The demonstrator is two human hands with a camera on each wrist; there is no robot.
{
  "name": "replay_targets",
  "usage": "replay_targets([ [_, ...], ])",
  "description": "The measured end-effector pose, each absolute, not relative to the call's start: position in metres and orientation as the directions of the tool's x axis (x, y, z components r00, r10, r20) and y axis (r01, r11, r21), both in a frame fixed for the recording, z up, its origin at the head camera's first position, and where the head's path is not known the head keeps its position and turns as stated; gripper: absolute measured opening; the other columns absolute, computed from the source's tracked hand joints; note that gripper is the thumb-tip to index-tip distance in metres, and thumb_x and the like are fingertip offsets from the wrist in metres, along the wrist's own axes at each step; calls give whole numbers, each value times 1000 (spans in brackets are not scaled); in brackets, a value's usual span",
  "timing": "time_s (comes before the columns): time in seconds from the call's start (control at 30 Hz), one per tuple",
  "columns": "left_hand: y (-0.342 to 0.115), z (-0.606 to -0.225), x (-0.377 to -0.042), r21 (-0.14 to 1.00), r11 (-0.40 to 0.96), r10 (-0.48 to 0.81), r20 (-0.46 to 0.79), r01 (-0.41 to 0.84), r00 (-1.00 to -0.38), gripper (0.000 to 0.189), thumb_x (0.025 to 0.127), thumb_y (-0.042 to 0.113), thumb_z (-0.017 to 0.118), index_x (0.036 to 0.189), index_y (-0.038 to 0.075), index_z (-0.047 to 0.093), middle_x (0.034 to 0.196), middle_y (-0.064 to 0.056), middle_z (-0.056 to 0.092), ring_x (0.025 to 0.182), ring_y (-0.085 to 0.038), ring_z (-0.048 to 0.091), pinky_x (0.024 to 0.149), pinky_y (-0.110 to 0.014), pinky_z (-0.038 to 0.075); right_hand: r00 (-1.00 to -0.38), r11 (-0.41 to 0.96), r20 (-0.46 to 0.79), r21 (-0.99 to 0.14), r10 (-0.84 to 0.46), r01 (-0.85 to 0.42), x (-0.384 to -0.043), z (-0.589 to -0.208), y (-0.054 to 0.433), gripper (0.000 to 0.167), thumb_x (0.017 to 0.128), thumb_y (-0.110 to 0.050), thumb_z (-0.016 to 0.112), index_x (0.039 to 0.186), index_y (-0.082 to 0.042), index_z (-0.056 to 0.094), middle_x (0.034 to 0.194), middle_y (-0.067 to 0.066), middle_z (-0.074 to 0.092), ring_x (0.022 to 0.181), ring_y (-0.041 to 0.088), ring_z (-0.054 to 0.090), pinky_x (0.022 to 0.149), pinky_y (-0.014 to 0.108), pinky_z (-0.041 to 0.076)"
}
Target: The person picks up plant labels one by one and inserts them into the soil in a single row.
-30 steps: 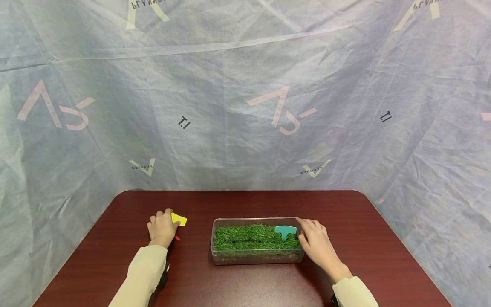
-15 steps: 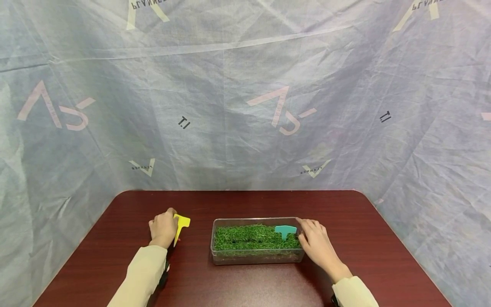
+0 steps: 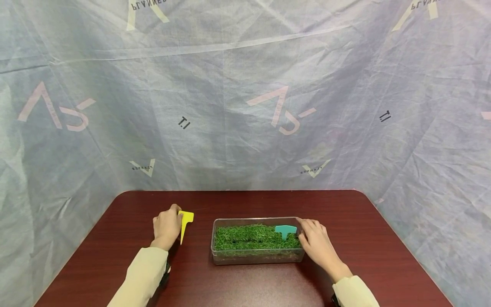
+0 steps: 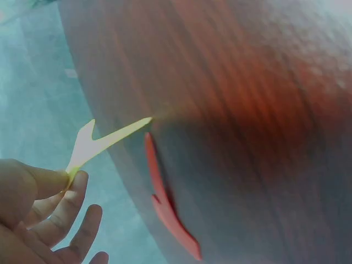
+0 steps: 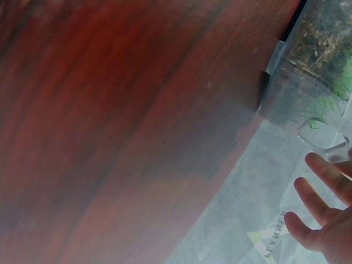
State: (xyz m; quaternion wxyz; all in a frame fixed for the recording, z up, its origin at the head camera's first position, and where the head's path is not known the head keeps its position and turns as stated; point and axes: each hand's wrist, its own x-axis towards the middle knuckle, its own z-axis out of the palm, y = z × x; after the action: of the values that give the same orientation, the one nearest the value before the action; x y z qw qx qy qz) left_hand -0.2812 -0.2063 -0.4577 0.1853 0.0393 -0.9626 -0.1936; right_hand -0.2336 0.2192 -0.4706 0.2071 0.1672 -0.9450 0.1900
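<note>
My left hand (image 3: pixel 167 225) pinches a yellow T-shaped plant label (image 3: pixel 186 221) by its wide head, its pointed stem hanging down. In the left wrist view, thumb and fingertips grip the label's edge while the other fingers are spread. Below it on the table lies a red plant label (image 4: pixel 170 212), hidden from the head view by the hand. My right hand (image 3: pixel 316 243) rests against the right end of a clear plastic box (image 3: pixel 257 259) holding green artificial grass (image 3: pixel 245 233). Its fingers look extended in the right wrist view. A teal plant label (image 3: pixel 285 230) stands upright in the grass near that hand.
The dark red-brown table (image 3: pixel 253 285) has rounded far corners. A grey printed cloth (image 3: pixel 226 106) hangs behind it and along both sides. Small dark holes show in the grass, left of the teal label.
My left hand has lifted the yellow label and moved slightly right and away, turning it so its stem points down. The right hand and the box have stayed put.
</note>
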Motion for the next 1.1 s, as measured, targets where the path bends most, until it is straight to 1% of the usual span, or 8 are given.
replay_targets([
  [0.1,-203,-454,-280,383,923,-139,382,20,-914,19,87,15,60,103,5,60,78,-15,67,69,-32,60,73,-51,39,-858,870,456,-292,-238,-397,-233,-470,219,40,88,-8,49,128,-5,51,118,11,59,112,31,47,94,55,32],
  [0.23,-199,-449,-279,381,923,-133,429,46,-894,17,86,13,62,101,5,60,75,-14,67,69,-33,59,72,-50,39,-859,871,453,-292,-238,-396,-233,-470,219,40,89,-8,49,128,-5,51,119,11,58,113,31,47,94,55,32],
  [0.43,-190,-439,-276,376,922,-111,495,97,-862,16,83,10,63,98,5,60,77,-14,67,69,-34,60,70,-51,41,-854,869,462,-290,-240,-401,-234,-470,220,40,88,-8,49,128,-5,51,118,11,59,112,31,48,94,55,32],
  [0.6,-179,-431,-273,380,912,-96,566,156,-819,16,82,9,64,97,5,61,76,-14,67,70,-34,59,70,-51,43,-855,869,461,-291,-239,-400,-234,-471,220,40,88,-9,49,128,-5,51,118,12,59,112,31,47,94,55,32],
  [0.8,-167,-425,-273,365,907,-74,630,210,-773,15,83,10,65,97,6,61,73,-10,66,70,-32,59,71,-49,42,-857,871,458,-290,-237,-396,-234,-472,219,40,89,-8,49,129,-6,50,119,12,58,113,31,47,94,56,32],
  [1.1,-148,-413,-268,349,890,-35,697,295,-716,15,84,10,65,98,8,62,76,-9,66,72,-28,59,72,-45,42,-861,873,454,-294,-231,-390,-233,-472,218,41,89,-8,50,129,-6,50,119,12,58,113,32,47,94,56,32],
])
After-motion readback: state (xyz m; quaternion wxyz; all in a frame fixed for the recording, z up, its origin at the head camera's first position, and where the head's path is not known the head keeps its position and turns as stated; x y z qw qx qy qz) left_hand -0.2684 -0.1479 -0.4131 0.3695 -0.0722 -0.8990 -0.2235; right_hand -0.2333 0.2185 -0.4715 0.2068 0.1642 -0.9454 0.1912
